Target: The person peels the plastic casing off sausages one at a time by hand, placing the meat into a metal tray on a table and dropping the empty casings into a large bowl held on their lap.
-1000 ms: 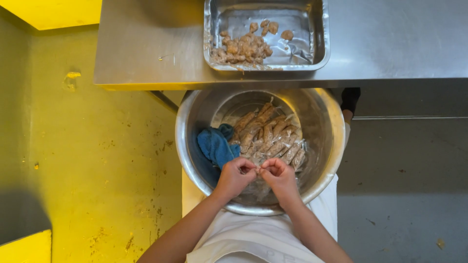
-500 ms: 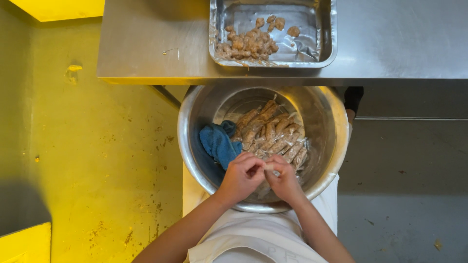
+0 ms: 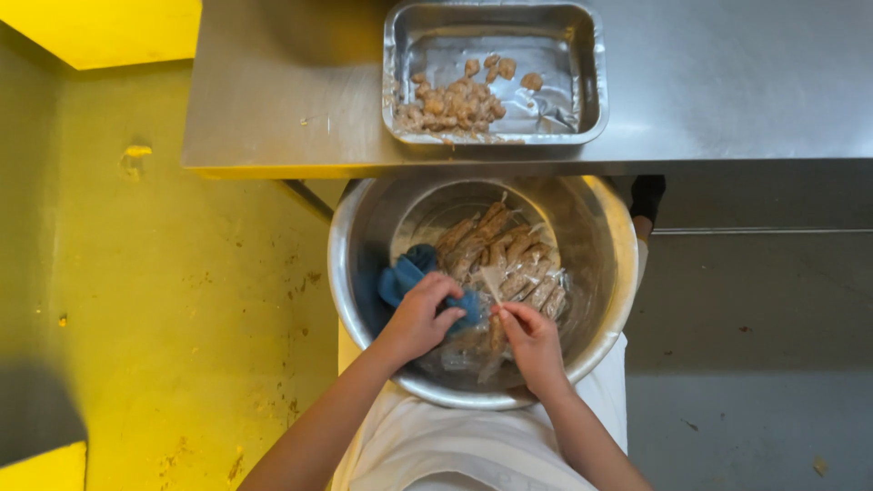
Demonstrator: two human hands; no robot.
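Observation:
A large round steel bowl [image 3: 614, 273] rests on my lap and holds several brown sausage-like sticks [image 3: 509, 255] in clear plastic wrapping, plus a blue cloth [image 3: 405, 273]. My left hand [image 3: 423, 314] lies over the blue cloth with its fingers curled on it. Beside it, my right hand [image 3: 532, 341] pinches a thin strip of clear wrapper [image 3: 491, 284] that rises from one stick. Both hands are inside the bowl, close together at its near side.
A steel table [image 3: 727, 82] stands just beyond the bowl, carrying a rectangular steel tray [image 3: 587, 82] with several small browned meat pieces [image 3: 455, 102]. Yellow floor [image 3: 182, 300] lies to the left, grey floor [image 3: 755, 364] to the right. My white apron [image 3: 455, 445] covers my lap.
My hands were together, working on one stick. Now the left hand has shifted onto the blue cloth and the right hand pulls a strip of wrapper upward.

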